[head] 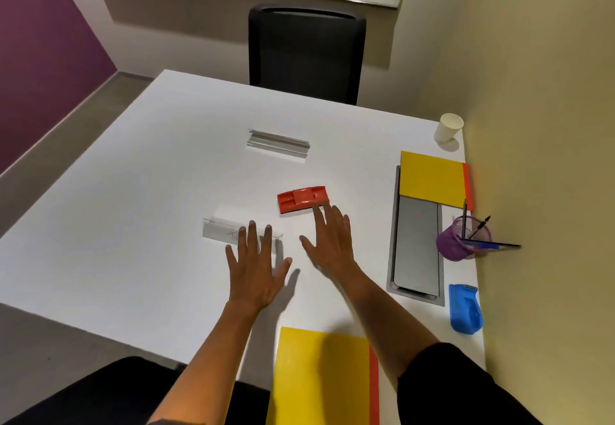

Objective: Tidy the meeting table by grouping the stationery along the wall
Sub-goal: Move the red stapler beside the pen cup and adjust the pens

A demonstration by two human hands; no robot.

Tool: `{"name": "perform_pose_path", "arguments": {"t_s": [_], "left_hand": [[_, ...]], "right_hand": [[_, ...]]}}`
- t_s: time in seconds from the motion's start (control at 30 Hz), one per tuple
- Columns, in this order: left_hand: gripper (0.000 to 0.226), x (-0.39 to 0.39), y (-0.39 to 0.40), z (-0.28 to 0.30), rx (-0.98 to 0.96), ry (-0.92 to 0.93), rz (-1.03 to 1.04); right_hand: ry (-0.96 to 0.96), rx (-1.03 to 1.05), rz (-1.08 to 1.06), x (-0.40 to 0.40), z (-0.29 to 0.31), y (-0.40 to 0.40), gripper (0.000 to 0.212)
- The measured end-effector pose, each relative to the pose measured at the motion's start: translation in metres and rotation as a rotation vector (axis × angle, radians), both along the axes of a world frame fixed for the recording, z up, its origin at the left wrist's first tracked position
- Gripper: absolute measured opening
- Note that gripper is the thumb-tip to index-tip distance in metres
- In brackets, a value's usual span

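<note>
Both hands hover flat over the white table (116, 224), fingers spread. My left hand (256, 268) covers the right end of a clear acrylic name holder (223, 230). My right hand (329, 241) has its fingertips at the near right corner of a red whiteboard eraser (301, 198). A second clear holder (279, 143) lies farther back. Along the right wall stand a yellow notepad (432, 178), a purple mesh pen cup (462, 238) with pens, and a blue eraser (464, 308). Another yellow notepad (322, 378) lies at the near edge.
A white paper cup (448, 127) stands in the far right corner. A grey cable hatch (416, 248) is set into the table beside the wall. A black chair (306, 55) faces me across the table; another black seat (100, 391) is at the near left.
</note>
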State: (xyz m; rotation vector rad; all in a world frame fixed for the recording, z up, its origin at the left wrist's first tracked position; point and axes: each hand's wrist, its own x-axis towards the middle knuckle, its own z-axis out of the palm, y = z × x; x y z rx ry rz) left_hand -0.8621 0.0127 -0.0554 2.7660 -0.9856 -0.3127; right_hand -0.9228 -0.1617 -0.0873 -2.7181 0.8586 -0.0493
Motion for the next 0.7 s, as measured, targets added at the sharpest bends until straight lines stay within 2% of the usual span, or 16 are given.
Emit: {"name": "perform_pose_path", "arguments": {"t_s": [0.3, 0.57, 0.7], "left_hand": [[0.078, 0.027, -0.036, -0.029, 0.02, -0.018, 0.013], [0.078, 0.037, -0.04, -0.051, 0.066, -0.019, 0.026], [0.08, 0.038, -0.041, -0.055, 0.06, -0.008, 0.033]], "right_hand": [[0.055, -0.008, 0.048, 0.05, -0.039, -0.056, 0.079], [0.109, -0.056, 0.161, 0.083, -0.061, -0.073, 0.08], [0.109, -0.093, 0.156, 0.093, -0.063, -0.077, 0.07]]}}
